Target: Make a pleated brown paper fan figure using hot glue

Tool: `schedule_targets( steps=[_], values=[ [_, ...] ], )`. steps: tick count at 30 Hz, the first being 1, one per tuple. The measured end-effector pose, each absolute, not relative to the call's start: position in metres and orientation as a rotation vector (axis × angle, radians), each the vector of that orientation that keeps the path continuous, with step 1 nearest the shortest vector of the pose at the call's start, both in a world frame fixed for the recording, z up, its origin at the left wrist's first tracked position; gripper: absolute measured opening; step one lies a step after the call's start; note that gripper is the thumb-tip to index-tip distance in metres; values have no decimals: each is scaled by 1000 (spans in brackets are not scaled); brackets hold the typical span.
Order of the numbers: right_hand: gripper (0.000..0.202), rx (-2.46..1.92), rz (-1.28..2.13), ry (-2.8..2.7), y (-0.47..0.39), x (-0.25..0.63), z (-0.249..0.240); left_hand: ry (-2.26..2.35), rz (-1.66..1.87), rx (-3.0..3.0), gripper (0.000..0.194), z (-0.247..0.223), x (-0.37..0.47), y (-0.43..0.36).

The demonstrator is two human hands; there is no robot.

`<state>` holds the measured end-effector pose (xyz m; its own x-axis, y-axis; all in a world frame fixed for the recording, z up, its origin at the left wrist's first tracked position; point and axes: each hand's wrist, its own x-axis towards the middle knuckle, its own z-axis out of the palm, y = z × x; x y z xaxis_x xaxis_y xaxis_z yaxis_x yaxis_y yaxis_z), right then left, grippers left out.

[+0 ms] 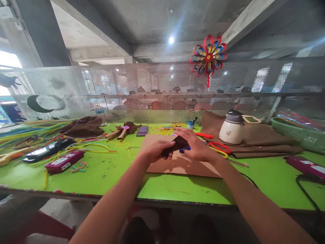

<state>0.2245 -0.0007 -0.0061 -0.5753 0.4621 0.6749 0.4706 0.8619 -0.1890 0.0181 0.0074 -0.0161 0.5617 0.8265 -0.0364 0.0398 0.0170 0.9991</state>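
One pleated piece [181,143] under left thumb [168,145]

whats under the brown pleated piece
A tan board shows below the pleated piece, something blue beside it; the piece, left hand and right hand hide part of the board.

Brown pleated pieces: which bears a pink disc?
The piece on the green table, with its disc showing; the other piece, in the left hand, shows none.

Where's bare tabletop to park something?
Green table: mostly bare, small scraps aside, between left power strip and left forearm; likewise between right forearm and right power strip. Crowded: back left, coloured strips and brown cloth; back right, white jug, folded fabric, green basket; centre, left hand and right hand over brown board.
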Motion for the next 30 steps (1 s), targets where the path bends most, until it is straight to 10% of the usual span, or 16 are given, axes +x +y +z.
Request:
schedule_targets(
  steps=[12,30],
  values=[
    [16,-805,93,-2340,7,222,-15,842,771,1255,49,-10,10,11],
    [16,-1110,204,-1965,9,210,-24,803,1509,1398,44,-10,21,13]
  ],
)
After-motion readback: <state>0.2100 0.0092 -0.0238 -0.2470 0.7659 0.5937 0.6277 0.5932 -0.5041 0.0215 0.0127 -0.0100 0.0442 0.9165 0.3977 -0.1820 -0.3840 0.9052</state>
